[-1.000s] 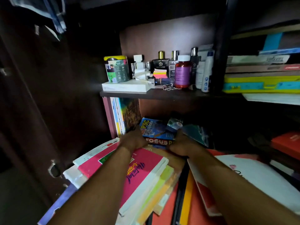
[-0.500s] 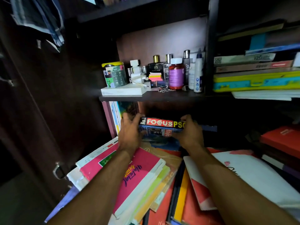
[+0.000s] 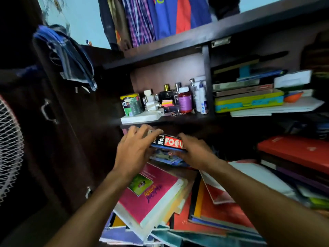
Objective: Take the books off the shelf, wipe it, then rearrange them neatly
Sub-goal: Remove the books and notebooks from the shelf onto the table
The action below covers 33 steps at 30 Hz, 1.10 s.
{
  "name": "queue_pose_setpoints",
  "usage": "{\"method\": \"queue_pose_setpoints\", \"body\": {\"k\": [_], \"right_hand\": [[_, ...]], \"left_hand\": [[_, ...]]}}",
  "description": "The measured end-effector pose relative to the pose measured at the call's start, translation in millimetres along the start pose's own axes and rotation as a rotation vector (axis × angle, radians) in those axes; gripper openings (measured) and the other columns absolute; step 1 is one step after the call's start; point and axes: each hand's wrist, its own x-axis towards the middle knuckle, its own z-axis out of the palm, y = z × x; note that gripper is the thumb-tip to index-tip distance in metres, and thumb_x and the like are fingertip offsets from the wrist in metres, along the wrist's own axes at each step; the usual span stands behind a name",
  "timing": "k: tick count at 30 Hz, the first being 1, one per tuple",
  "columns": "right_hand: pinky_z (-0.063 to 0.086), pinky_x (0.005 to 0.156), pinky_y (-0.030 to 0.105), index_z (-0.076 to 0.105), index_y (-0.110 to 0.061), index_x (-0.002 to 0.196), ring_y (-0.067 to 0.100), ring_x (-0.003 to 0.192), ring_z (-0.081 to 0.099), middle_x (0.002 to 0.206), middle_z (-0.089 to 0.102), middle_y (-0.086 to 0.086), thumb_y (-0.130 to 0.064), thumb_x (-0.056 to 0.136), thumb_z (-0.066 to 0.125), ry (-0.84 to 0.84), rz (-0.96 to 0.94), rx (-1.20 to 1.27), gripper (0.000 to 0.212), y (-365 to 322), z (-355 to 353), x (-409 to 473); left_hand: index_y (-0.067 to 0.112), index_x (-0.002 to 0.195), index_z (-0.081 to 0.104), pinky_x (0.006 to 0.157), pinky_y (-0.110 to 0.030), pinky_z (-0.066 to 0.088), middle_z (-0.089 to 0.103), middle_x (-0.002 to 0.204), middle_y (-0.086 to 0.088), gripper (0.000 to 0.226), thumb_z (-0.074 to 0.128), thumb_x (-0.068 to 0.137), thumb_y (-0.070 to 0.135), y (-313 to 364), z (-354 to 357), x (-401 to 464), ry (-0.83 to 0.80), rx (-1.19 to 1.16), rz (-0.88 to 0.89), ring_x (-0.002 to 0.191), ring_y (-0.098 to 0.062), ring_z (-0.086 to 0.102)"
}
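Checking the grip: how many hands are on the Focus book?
2: the left hand holds the Focus book at its left end, the right hand at its right end.

Single head-worn wide-angle view, close to the shelf, facing forward, tilted slightly down

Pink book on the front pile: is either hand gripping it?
No. Both the left hand and right hand hold the Focus book; the pink book lies untouched.

Left hand and right hand grip a "FOCUS" book by its ends, below the toiletries shelf, above a pink book.
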Motion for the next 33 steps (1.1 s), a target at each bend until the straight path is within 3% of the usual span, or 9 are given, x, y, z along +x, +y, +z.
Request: {"method": "queue_pose_setpoints", "body": {"k": [4, 6, 10, 12, 16, 21, 24, 27, 33], "right_hand": [[0.048, 0.091, 0.043, 0.047, -0.028, 0.134, 0.028, 0.113, 0.053, 0.127, 0.055, 0.003, -0.05, 0.082, 0.078, 0.424, 0.103, 0.104, 0.064, -7.7, -64.3, -60.8], [0.04, 0.1, 0.04, 0.044, -0.019, 0.139, 0.029, 0.124, 0.047, 0.138, 0.047, 0.009, -0.042, 0.082, 0.082, 0.588, 0.345, 0.286, 0.072, -13.7, -100.0, -112.0], [0.055, 0.092, 0.055, 0.053, -0.017, 0.124, 0.037, 0.115, 0.065, 0.132, 0.062, 0.017, -0.071, 0.08, 0.066, 0.336, 0.921, 1.329, 0.071, -32.3, -174.5, -225.9], [0.057, 0.083, 0.058, 0.06, -0.012, 0.113, 0.037, 0.1, 0.07, 0.111, 0.07, 0.018, -0.082, 0.074, 0.058, 0.265, 0.921, 1.53, 0.079, -41.8, -213.1, -285.9], [0.049, 0.08, 0.037, 0.069, -0.019, 0.086, 0.022, 0.078, 0.065, 0.082, 0.066, 0.005, -0.06, 0.091, 0.055, 0.626, 0.826, 1.707, 0.044, -51.0, -254.2, -384.5], [0.057, 0.068, 0.027, 0.076, -0.006, 0.092, 0.022, 0.078, 0.071, 0.09, 0.073, 0.012, -0.019, 0.087, 0.044, 0.693, 0.975, 1.604, 0.035, -28.0, -270.9, -485.1], [0.052, 0.098, 0.041, 0.063, 0.002, 0.131, 0.034, 0.11, 0.066, 0.129, 0.066, 0.024, -0.025, 0.089, 0.045, 0.837, 1.037, 1.516, 0.053, -22.7, -278.2, -546.9], [0.056, 0.088, 0.042, 0.058, -0.001, 0.136, 0.035, 0.104, 0.069, 0.13, 0.065, 0.024, -0.029, 0.091, 0.043, 1.01, 1.056, 1.478, 0.055, -27.4, -285.2, -599.7], [0.062, 0.073, 0.04, 0.062, -0.002, 0.128, 0.033, 0.09, 0.074, 0.118, 0.071, 0.022, -0.027, 0.094, 0.041, 1.254, 1.039, 1.374, 0.047, -43.4, -296.5, -676.6]], "left_hand": [[0.038, 0.13, 0.06, 0.079, -0.034, 0.048, 0.057, 0.12, 0.014, 0.067, 0.086, 0.07, 0.025, 50.4, -55.0, 18.0, 0.163, -0.242, -0.14, 0.107, -0.018, 0.046], [0.034, 0.131, 0.062, 0.088, -0.037, 0.046, 0.059, 0.117, 0.009, 0.07, 0.089, 0.066, 0.032, 88.0, -75.7, 26.2, 0.212, -0.362, -0.131, 0.108, -0.021, 0.048], [0.025, 0.124, 0.066, 0.093, -0.04, 0.043, 0.06, 0.11, -0.003, 0.063, 0.089, 0.068, 0.04, 201.1, -100.3, 20.5, 0.312, -0.574, -0.015, 0.105, -0.031, 0.054], [0.025, 0.121, 0.063, 0.083, -0.042, 0.051, 0.06, 0.109, -0.004, 0.055, 0.087, 0.071, 0.032, 280.9, -120.0, 0.2, 0.333, -0.697, 0.084, 0.104, -0.03, 0.055], [0.026, 0.133, 0.059, 0.07, -0.042, 0.058, 0.058, 0.111, 0.0, 0.055, 0.067, 0.079, 0.018, 409.5, -141.4, -55.1, 0.296, -0.856, 0.406, 0.107, -0.025, 0.053], [0.024, 0.143, 0.05, 0.083, -0.042, 0.056, 0.062, 0.124, 0.002, 0.061, 0.068, 0.085, 0.028, 482.2, -130.3, -103.5, 0.182, -1.039, 0.74, 0.111, -0.027, 0.059], [0.029, 0.145, 0.049, 0.102, -0.041, 0.05, 0.059, 0.139, 0.004, 0.064, 0.065, 0.088, 0.051, 500.4, -115.7, -117.7, -0.039, -1.101, 0.858, 0.124, -0.021, 0.056], [0.045, 0.152, 0.03, 0.116, -0.045, 0.04, 0.029, 0.162, 0.009, 0.08, 0.069, 0.084, 0.058, 519.9, -103.4, -129.5, -0.366, -1.138, 0.794, 0.145, -0.022, 0.037], [0.054, 0.155, 0.013, 0.092, -0.033, 0.052, 0.003, 0.165, 0.023, 0.094, 0.076, 0.09, 0.03, 582.6, -128.0, -148.2, -0.535, -1.256, 0.91, 0.132, -0.019, 0.052]]}}
